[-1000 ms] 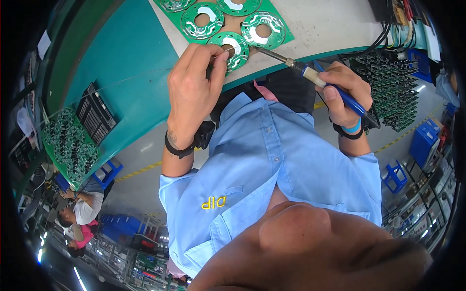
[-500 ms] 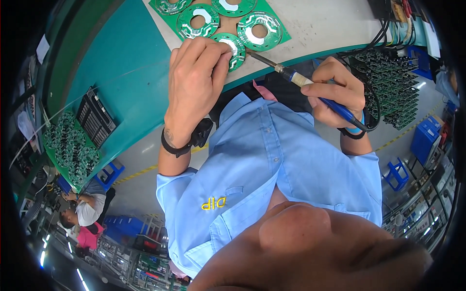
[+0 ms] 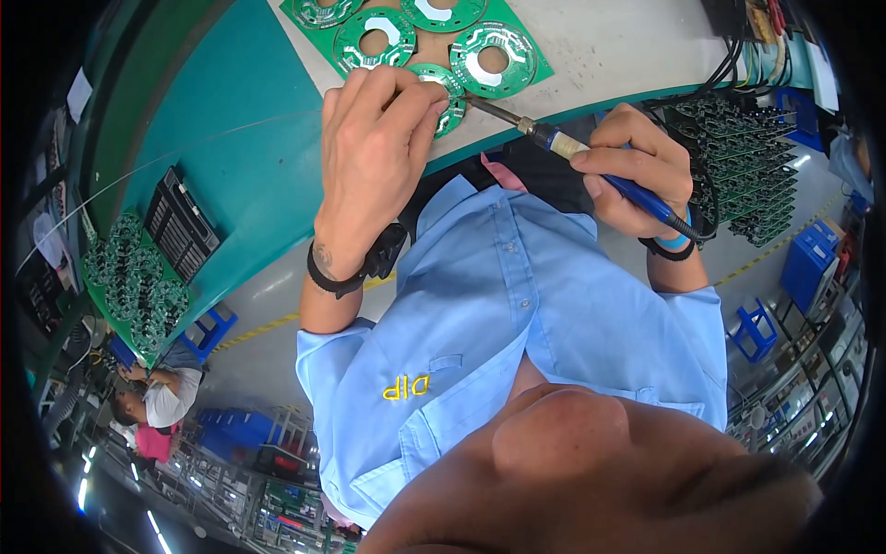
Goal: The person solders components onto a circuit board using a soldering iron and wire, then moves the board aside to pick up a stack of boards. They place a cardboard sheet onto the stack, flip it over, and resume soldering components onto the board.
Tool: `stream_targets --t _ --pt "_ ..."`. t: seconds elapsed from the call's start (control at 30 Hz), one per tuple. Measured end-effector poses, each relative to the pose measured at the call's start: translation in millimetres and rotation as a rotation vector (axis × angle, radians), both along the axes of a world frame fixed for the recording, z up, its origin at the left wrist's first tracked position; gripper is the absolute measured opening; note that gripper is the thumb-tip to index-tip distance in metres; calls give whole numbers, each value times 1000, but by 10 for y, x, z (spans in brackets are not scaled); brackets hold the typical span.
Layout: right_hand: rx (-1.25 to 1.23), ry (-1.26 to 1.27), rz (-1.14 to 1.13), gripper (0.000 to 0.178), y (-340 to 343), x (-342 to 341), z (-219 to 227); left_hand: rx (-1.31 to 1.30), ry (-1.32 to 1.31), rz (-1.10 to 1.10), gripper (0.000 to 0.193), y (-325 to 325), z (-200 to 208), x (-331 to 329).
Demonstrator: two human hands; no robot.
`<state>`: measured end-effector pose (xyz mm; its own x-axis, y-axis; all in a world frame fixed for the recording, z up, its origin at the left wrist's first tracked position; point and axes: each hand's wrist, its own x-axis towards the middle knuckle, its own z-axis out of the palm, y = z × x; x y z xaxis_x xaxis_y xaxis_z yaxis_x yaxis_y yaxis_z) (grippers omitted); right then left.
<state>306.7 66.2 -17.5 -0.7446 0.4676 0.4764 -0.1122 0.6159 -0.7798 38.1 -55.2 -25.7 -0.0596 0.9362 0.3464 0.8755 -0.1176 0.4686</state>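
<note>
A panel of round green circuit boards [image 3: 538, 85], each with a centre hole and white patches, lies on the pale work surface. My right hand [image 3: 641, 171] grips a soldering iron [image 3: 565, 145] by its blue handle. The iron's tip meets the right edge of the nearest round board [image 3: 450, 118]. Over that board's left side, my left hand [image 3: 374, 152] is pinched closed. A thin strand that looks like solder wire [image 3: 157, 150] runs to it from the left; its end is hidden by my fingers.
A black slotted tray [image 3: 182, 226] and a populated circuit board [image 3: 138, 286] lie at the left. Racked boards [image 3: 738, 166] stand at the right, beneath black cables [image 3: 724, 69]. Blue stools [image 3: 755, 331] and a seated person [image 3: 171, 397] are farther off.
The iron's tip has shifted slightly up and left on the nearest board. The solder wire has swung upward at the left. Both hands keep their grips.
</note>
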Motion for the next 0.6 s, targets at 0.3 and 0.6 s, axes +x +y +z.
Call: stream_targets --t 0.3,0.6 --pt "11 -1 11 31 18 -6 6 -18 -50 35 12 -35 29 -29" --pt "13 -23 26 25 0 26 5 -30 -159 64 10 -79 34 -22"
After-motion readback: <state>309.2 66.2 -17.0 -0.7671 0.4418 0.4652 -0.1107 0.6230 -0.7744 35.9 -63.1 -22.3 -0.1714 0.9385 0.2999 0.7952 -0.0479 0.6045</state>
